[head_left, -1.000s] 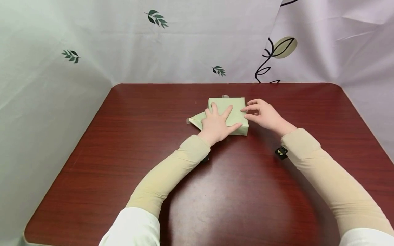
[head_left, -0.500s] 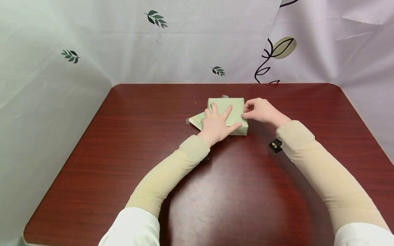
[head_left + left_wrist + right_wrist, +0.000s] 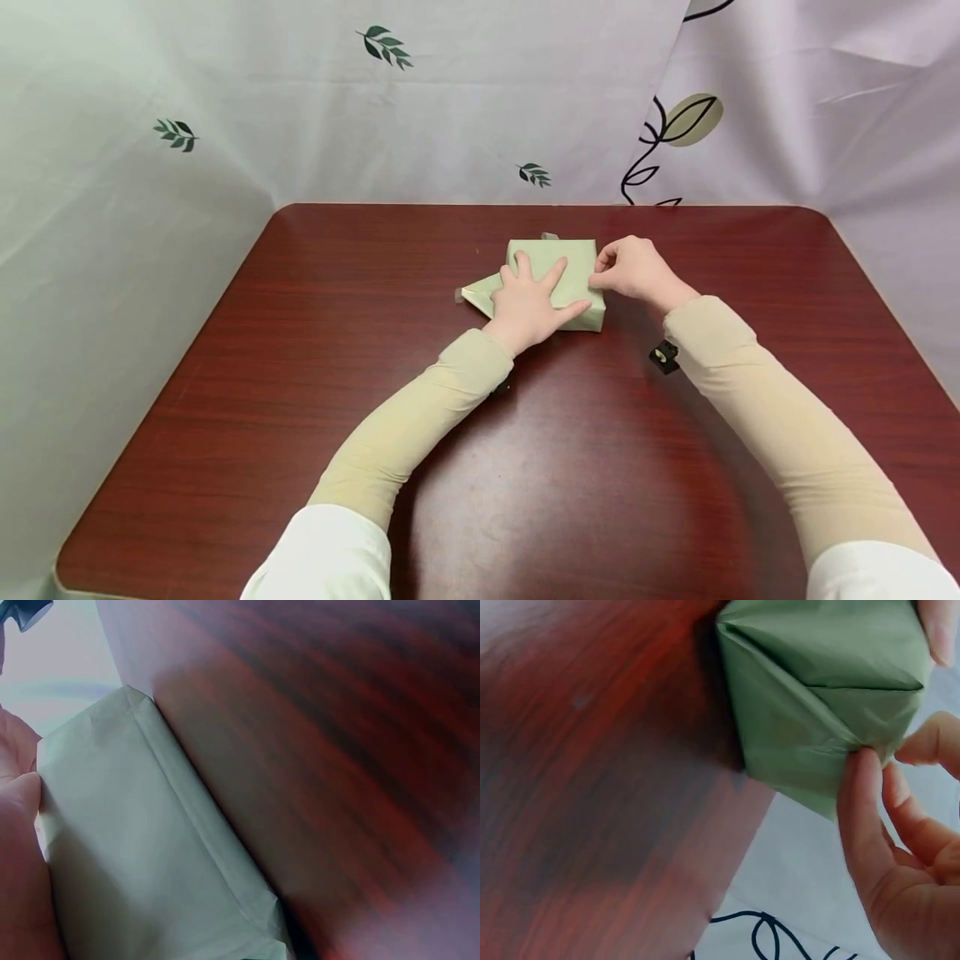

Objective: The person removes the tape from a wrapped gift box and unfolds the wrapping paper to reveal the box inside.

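A flat box wrapped in pale green paper (image 3: 579,260) lies toward the back of the table. Fingers spread, my left hand (image 3: 523,302) rests on its top. At the box's right end, my right hand (image 3: 633,268) pinches a folded wrapping paper flap (image 3: 791,739) between thumb and fingers, as the right wrist view shows. A second, pointed flap (image 3: 482,292) sticks out on the left, with a piece of clear tape (image 3: 459,295) at its tip. Another tape piece (image 3: 550,236) shows at the back edge. The left wrist view shows the box's smooth side (image 3: 127,825).
The dark red wooden table (image 3: 300,350) has rounded corners. White cloth (image 3: 450,117) with leaf prints hangs behind it and along the sides. A small black wrist camera (image 3: 663,357) sits under the right sleeve.
My right hand has moved slightly left onto the box's right end, and its loosely bent fingers have closed into a pinch on the flap. The left hand and box stay in place.
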A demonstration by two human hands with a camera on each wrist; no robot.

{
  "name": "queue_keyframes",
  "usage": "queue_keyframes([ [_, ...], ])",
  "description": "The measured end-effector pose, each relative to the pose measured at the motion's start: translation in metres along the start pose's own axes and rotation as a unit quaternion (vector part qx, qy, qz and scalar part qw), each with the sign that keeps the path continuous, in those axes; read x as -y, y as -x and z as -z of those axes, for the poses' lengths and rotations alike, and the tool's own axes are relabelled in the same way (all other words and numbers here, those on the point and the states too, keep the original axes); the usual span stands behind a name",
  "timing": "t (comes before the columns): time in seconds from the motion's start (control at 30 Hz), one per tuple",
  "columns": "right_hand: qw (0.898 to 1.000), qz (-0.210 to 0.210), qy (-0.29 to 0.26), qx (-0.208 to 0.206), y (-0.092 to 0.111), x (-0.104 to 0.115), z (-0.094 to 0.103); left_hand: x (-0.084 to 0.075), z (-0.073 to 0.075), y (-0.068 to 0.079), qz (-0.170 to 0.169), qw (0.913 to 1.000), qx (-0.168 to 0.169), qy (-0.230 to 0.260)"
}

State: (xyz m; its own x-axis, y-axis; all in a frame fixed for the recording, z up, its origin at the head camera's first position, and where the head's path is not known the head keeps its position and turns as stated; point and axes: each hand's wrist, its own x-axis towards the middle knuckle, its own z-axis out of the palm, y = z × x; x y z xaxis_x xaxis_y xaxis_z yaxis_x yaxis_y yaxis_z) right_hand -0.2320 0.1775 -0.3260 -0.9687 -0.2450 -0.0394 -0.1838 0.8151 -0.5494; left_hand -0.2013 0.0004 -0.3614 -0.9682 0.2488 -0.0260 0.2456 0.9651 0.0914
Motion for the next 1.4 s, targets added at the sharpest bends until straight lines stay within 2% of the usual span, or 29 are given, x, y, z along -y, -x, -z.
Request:
queue_keyframes([
  [0.13, 1.0, 0.019, -0.01, -0.01, 0.001, -0.005, -0.002, 0.001, 0.002, 0.001, 0.001, 1.0, 0.001, 0.002],
  [0.37, 0.999, 0.038, -0.014, 0.009, 0.003, -0.006, -0.003, 0.002, 0.004, 0.003, 0.006, 1.0, 0.003, 0.001],
  [0.73, 1.0, -0.021, -0.016, 0.004, 0.008, 0.004, -0.003, 0.0, 0.003, 0.004, 0.007, 0.9999, 0.013, 0.002],
  [0.97, 0.994, -0.059, -0.091, 0.036, 0.008, 0.0, 0.0, 0.0, 0.006, 0.0, 0.01, 0.9995, 0.029, 0.0],
  [1.03, 0.988, -0.066, -0.128, 0.047, 0.007, -0.005, 0.0, -0.001, 0.008, 0.001, 0.009, 0.9994, 0.035, 0.003],
  [1.1, 0.979, -0.069, -0.183, 0.058, 0.007, -0.01, -0.002, -0.001, 0.012, 0.0, 0.008, 0.9991, 0.043, 0.003],
  [1.27, 0.939, -0.072, -0.327, 0.079, 0.008, -0.018, -0.009, -0.007, 0.02, -0.002, 0.022, 0.9973, 0.07, 0.008],
  [1.4, 0.92, -0.074, -0.378, 0.08, 0.009, -0.022, -0.011, -0.018, 0.026, -0.004, 0.042, 0.9955, 0.084, 0.005],
])
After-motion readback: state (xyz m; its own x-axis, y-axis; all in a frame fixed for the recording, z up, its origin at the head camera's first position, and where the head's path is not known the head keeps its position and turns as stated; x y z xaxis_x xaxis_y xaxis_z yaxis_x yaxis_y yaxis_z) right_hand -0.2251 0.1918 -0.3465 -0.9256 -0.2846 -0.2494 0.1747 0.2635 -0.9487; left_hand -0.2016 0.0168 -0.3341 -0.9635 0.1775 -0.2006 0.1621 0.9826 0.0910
